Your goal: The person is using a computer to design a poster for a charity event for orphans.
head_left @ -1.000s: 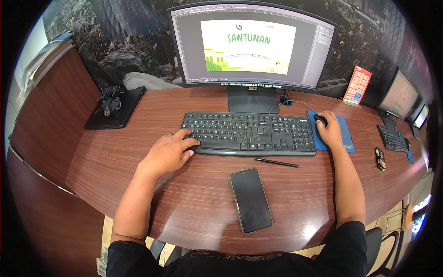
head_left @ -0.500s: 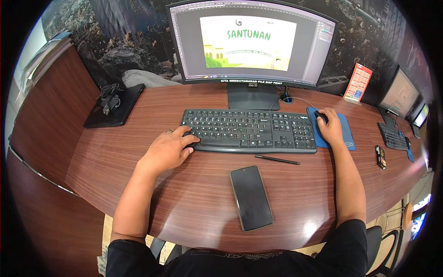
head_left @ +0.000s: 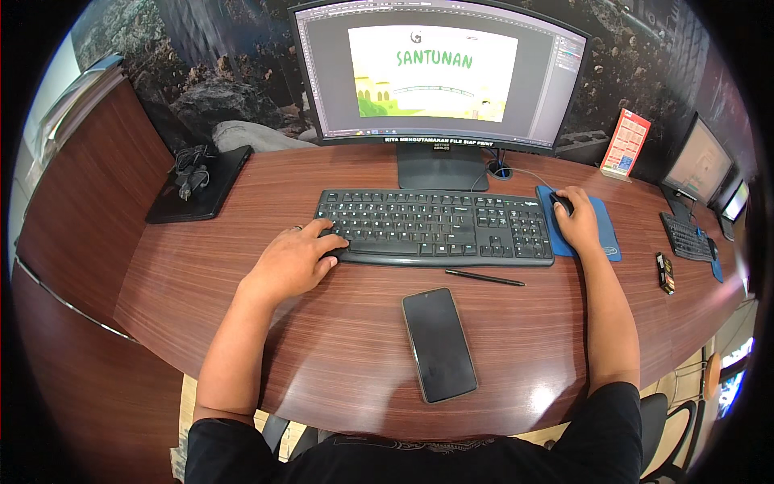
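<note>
My left hand (head_left: 295, 262) rests at the lower left corner of a black keyboard (head_left: 435, 227), fingers spread and fingertips on the keys. It holds nothing. At the keyboard's right end my right hand (head_left: 579, 219) curls over a black computer mouse (head_left: 562, 205), which is partly hidden under the fingers and sits on a blue mouse pad (head_left: 606, 218). Behind the keyboard, a curved monitor (head_left: 322, 89) displays a green-and-yellow illustration in an editing window. A black pen (head_left: 485, 277) lies just in front of the keyboard, and nearer to me lies a smartphone (head_left: 440, 345) with a dark screen.
On the left, a closed black laptop (head_left: 173, 211) carries a coiled cable with a plug (head_left: 190, 173), beside a wooden partition (head_left: 89, 177). A red-and-white desk calendar (head_left: 625, 145) stands behind the mouse pad. Farther right are a small black box (head_left: 664, 273), a second keyboard (head_left: 685, 236) and another monitor (head_left: 700, 165).
</note>
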{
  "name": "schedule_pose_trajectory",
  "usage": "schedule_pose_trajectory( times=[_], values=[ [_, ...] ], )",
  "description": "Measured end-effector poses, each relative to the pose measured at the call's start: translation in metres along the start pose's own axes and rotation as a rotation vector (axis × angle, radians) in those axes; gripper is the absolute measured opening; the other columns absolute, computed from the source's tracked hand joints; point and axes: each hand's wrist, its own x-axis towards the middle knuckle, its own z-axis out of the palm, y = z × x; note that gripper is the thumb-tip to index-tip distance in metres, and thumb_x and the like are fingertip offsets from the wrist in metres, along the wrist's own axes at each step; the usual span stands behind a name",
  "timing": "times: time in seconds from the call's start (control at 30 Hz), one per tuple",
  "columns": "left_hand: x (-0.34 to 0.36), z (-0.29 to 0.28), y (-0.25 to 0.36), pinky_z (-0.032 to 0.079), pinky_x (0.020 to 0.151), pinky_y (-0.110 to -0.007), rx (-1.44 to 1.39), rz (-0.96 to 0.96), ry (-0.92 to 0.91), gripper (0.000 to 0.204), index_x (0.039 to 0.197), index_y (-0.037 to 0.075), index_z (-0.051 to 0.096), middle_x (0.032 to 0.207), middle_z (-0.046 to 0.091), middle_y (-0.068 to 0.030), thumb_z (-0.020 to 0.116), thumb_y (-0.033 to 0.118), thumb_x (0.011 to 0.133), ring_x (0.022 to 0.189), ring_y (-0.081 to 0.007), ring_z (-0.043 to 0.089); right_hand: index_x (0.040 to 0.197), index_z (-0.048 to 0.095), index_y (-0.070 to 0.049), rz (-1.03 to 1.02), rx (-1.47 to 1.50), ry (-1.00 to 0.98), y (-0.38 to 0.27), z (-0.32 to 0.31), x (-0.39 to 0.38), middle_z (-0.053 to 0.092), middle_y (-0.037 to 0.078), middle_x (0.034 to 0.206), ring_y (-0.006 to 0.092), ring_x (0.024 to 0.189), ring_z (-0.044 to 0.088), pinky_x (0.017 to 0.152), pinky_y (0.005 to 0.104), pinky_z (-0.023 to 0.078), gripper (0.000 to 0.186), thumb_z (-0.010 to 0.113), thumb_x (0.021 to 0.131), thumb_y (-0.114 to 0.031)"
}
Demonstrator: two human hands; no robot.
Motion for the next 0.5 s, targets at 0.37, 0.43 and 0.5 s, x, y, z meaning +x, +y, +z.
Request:
schedule_pose_trajectory(
  times=[0.37, 0.43, 0.5],
  values=[
    [-0.0005, -0.0007, 0.0011, 0.049, 0.104, -0.048, 0.003, 0.0, 0.005, 0.032, 0.126, 0.016, 0.07, 0.143, 0.057, -0.0144, 0.069, 0.023, 0.095, 0.119, -0.0395, 0.062, 0.11, 0.071, 0.0, -0.006, 0.014, 0.008, 0.0024, 0.0008, -0.0002, 0.065, 0.02, 0.124, 0.0395, 0.118, 0.062, 0.102, 0.0429, 0.049, 0.027, 0.07, 0.086, -0.009],
    [-0.0004, -0.0007, 0.0012, 0.049, 0.104, -0.048, 0.009, -0.002, 0.003, 0.032, 0.126, 0.016, 0.07, 0.143, 0.057, -0.0143, 0.069, 0.023, 0.095, 0.119, -0.0394, 0.062, 0.11, 0.071, 0.001, -0.014, 0.019, 0.011, 0.003, 0.0008, 0.0, 0.065, 0.02, 0.124, 0.0395, 0.118, 0.062, 0.102, 0.0428, 0.049, 0.027, 0.07, 0.086, -0.009],
    [-0.0004, -0.0002, 0.0008, 0.048, 0.104, -0.048, 0.009, 0.007, 0.011, 0.032, 0.126, 0.016, 0.07, 0.143, 0.057, -0.0143, 0.069, 0.023, 0.095, 0.12, -0.0393, 0.062, 0.111, 0.071, 0.001, -0.008, 0.028, 0.011, 0.0024, 0.0003, 0.0, 0.065, 0.02, 0.123, 0.0396, 0.117, 0.062, 0.102, 0.0427, 0.049, 0.027, 0.07, 0.086, -0.009]
  ],
)
